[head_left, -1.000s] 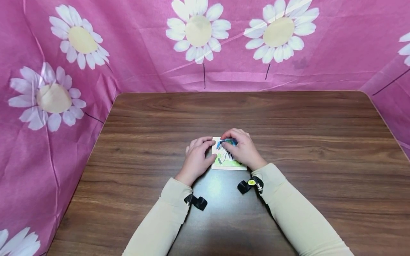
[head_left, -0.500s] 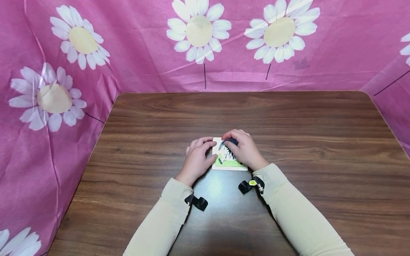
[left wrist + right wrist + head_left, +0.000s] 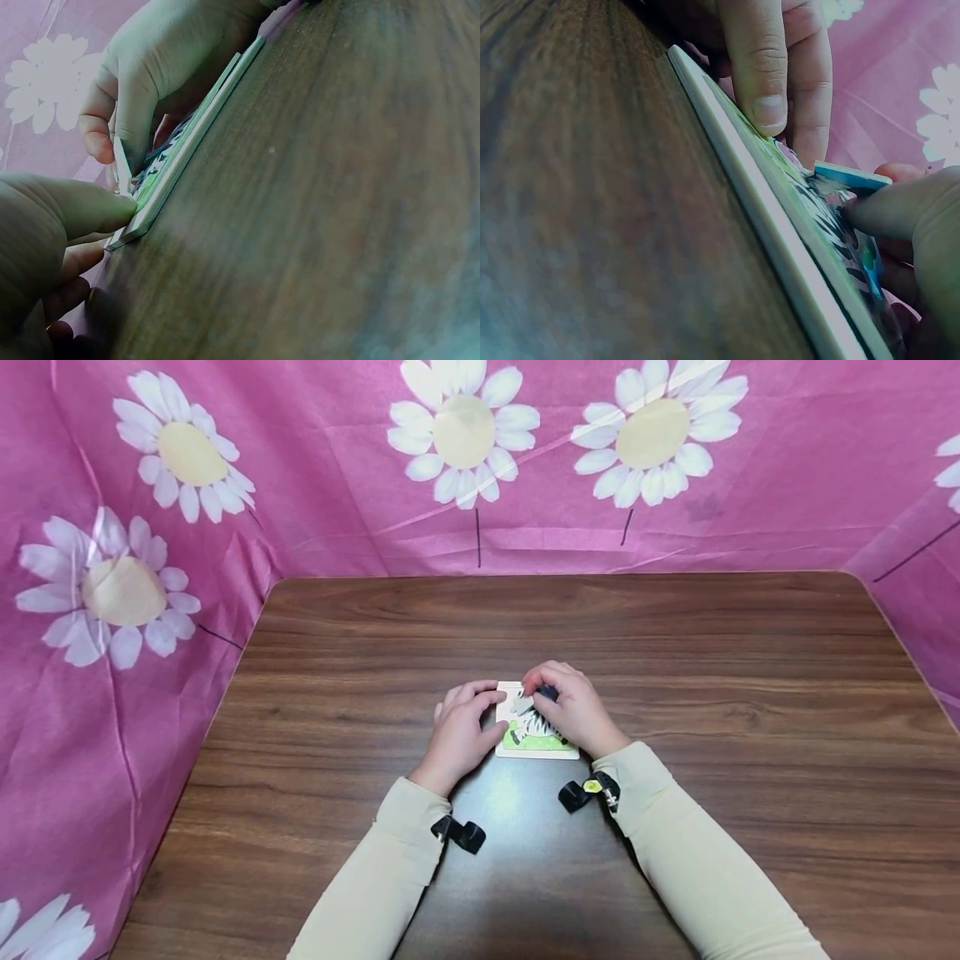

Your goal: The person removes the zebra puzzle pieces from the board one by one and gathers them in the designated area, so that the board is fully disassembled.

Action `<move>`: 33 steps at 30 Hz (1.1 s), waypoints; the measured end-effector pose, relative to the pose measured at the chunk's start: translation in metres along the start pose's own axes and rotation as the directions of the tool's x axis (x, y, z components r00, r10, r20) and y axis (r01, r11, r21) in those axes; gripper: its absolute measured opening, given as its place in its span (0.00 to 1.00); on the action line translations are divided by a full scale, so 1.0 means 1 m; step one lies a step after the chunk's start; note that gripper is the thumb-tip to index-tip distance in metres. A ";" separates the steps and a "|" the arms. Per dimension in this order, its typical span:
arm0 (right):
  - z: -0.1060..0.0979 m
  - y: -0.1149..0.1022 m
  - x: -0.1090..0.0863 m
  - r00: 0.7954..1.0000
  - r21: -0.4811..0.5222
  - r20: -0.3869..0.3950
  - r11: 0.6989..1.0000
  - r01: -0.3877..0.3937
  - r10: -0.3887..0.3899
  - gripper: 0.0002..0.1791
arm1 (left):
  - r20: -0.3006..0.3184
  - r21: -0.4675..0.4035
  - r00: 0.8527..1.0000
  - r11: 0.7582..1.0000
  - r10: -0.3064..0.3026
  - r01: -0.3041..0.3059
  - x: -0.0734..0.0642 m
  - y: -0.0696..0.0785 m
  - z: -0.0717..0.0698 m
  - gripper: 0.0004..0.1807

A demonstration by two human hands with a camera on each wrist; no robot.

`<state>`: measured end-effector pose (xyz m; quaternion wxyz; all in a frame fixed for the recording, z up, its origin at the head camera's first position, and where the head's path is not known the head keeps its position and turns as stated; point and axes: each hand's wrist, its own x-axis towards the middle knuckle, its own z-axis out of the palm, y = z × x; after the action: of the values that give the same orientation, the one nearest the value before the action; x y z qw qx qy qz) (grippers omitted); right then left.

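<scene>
A small square jigsaw puzzle (image 3: 534, 743) with a zebra picture on green grass lies in a pale wooden frame in mid-table. My left hand (image 3: 461, 731) holds the frame's left side, the thumb (image 3: 105, 208) on its top near the corner and the fingers along the edge. Over the upper part of the picture, my right hand (image 3: 572, 706) pinches a thin puzzle piece (image 3: 851, 177) between thumb and fingers. The piece stands tilted up from the board, a blue strip showing along it in the right wrist view. My right hand hides the puzzle's upper right.
The puzzle lies on a brown wood-grain table (image 3: 360, 635). Pink cloth (image 3: 322, 468) with large white daisies hangs behind the table and at both sides. Each wrist carries a black camera strap (image 3: 459, 833) over a beige sleeve.
My right hand has shifted very slightly right, and the piece in its fingers has turned, its blue face giving way to a greyish white one. My left hand has stayed at the frame.
</scene>
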<state>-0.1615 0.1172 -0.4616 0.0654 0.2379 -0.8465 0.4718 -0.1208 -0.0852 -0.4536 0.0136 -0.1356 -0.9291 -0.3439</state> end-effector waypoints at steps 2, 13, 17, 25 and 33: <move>0.000 0.001 0.000 1.000 0.003 -0.003 1.000 0.005 -0.005 0.10 | 0.000 -0.001 1.000 1.000 0.000 0.000 0.000 0.000 0.000 0.21; 0.000 -0.001 -0.001 1.000 -0.041 0.016 0.999 -0.023 0.023 0.08 | 0.009 -0.009 1.000 1.000 -0.008 0.008 0.001 0.002 -0.001 0.21; 0.002 -0.003 0.000 1.000 -0.031 0.020 0.999 -0.013 0.014 0.08 | 0.011 -0.008 1.000 1.000 -0.010 0.010 0.000 0.001 -0.001 0.21; 0.002 -0.001 0.000 0.999 -0.017 0.029 1.000 0.014 -0.013 0.11 | 0.008 0.008 1.000 1.000 0.000 0.000 0.001 0.001 -0.001 0.21; 0.003 0.000 0.001 1.000 0.052 0.010 0.999 0.005 -0.006 0.06 | 0.003 0.004 1.000 1.000 0.009 -0.009 0.001 0.000 0.000 0.22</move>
<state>-0.1622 0.1146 -0.4632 0.0564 0.2441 -0.8337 0.4922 -0.1218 -0.0850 -0.4533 0.0140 -0.1403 -0.9292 -0.3416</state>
